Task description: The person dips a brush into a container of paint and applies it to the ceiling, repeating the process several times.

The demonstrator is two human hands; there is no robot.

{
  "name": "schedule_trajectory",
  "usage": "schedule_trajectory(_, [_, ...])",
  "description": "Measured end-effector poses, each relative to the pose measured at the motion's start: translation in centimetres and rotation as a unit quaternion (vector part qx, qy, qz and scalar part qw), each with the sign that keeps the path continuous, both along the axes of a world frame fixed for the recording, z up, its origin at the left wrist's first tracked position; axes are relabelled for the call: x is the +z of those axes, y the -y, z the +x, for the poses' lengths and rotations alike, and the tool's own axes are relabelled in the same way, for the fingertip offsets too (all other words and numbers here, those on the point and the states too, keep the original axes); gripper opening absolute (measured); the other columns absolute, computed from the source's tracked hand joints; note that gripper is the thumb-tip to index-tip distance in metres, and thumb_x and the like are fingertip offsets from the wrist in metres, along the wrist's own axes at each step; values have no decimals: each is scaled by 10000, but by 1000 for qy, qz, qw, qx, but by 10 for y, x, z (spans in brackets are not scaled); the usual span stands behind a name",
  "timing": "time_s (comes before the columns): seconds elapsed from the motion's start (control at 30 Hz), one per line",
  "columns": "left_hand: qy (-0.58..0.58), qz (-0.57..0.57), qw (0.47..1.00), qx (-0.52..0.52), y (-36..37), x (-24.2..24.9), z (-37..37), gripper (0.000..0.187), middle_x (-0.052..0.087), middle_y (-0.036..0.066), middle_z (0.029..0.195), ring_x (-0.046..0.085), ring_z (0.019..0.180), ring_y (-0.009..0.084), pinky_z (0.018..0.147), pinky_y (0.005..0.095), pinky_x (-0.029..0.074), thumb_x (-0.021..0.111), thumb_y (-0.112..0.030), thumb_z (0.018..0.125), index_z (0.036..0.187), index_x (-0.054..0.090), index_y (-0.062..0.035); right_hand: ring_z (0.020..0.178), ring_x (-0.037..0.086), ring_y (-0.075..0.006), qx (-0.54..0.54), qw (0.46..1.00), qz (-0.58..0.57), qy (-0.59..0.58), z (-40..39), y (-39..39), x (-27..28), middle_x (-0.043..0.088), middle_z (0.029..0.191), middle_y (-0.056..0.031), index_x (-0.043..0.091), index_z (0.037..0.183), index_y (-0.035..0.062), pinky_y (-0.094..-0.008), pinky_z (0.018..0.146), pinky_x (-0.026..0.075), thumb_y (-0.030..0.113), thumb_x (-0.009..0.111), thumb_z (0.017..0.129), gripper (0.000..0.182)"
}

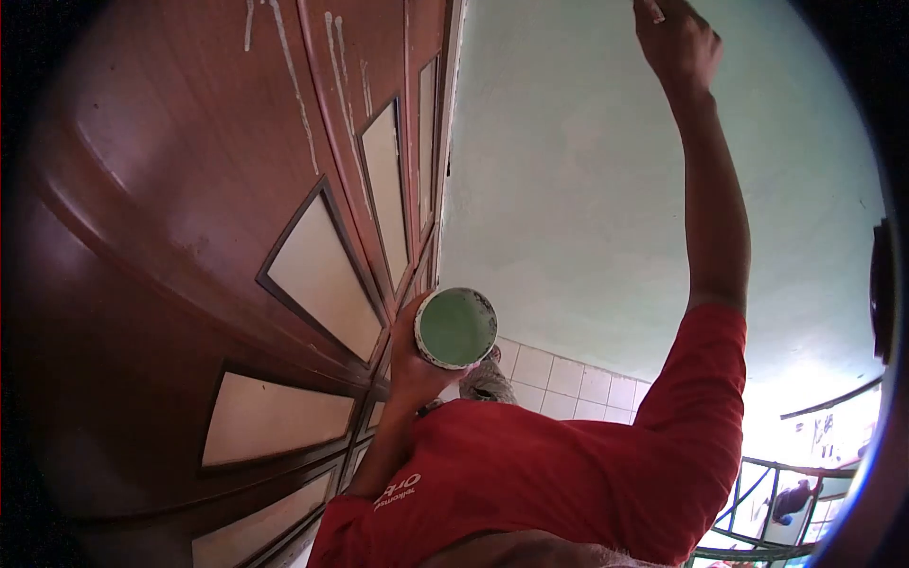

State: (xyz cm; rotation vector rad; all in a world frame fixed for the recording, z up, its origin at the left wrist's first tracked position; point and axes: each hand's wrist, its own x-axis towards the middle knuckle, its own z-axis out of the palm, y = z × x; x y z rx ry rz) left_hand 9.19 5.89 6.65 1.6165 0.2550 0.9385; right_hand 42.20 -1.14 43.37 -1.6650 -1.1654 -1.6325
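My left hand (409,364) is raised in front of my red shirt and grips a small round paint can (456,328). The can holds light green paint and its open mouth faces the camera. It sits right beside the edge of a brown wooden door (189,218). My right hand (677,43) is stretched high on a straight arm against the pale green wall (568,189). Its fingers are closed on a thin brush (653,9), of which only a pale bit shows at the top edge of the frame.
The door has cream inset panels (322,275) and white paint drips near its top. White tiles (568,379) line the wall below the green paint. A grey rag-like bundle (488,381) sits by my shoulder. A metal railing (786,473) and bright daylight are at the lower right.
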Motion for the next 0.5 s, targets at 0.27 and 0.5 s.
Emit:
schedule_trajectory(0.27, [2, 31, 999, 11, -4, -4, 6, 1053, 601, 119, 1275, 622, 1173, 265, 1008, 394, 514, 971, -48, 502, 1421, 457, -47, 714, 691, -205, -116, 968, -217, 42, 30, -44, -240, 640, 767, -35, 652, 965, 145, -396, 616, 587, 210, 776, 730, 273])
schedule_trajectory(0.5, [-14, 12, 1000, 11, -2, -8, 2, 1064, 610, 120, 1273, 626, 1170, 273, 1004, 400, 517, 980, -63, 490, 1419, 461, -48, 875, 683, -324, 10, 921, -303, -245, 0, -66, -291, 696, 953, -77, 746, 1010, 175, -459, 759, 559, 244, 626, 940, 155])
